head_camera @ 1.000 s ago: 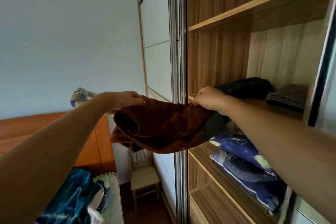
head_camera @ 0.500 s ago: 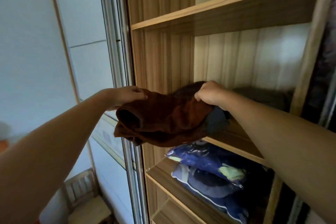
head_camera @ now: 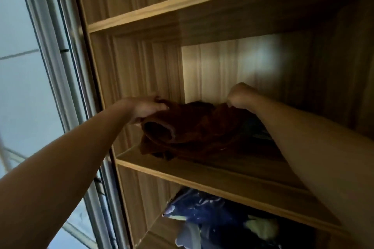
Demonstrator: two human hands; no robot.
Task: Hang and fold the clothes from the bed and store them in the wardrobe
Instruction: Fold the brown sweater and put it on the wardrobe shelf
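A folded, dark brown, plush-looking garment [head_camera: 194,133] is held at the middle shelf [head_camera: 212,176] of an open light-wood wardrobe [head_camera: 129,66], its bulk lying over the shelf board and its lower left fold hanging just past the front edge. The garment's left end is gripped by the left hand [head_camera: 144,108], whose fingers are curled over the top of the cloth with the thumb tucked below. Its right end is pinched in the right hand [head_camera: 240,95], which is closed into a fist around a bunched fold. Something dark lies behind the garment on the same shelf, too dim to be identified. In the compartment below, a navy blue patterned bundle of fabric [head_camera: 214,218] is stored. A silver-framed sliding door [head_camera: 58,79] is seen at the left.
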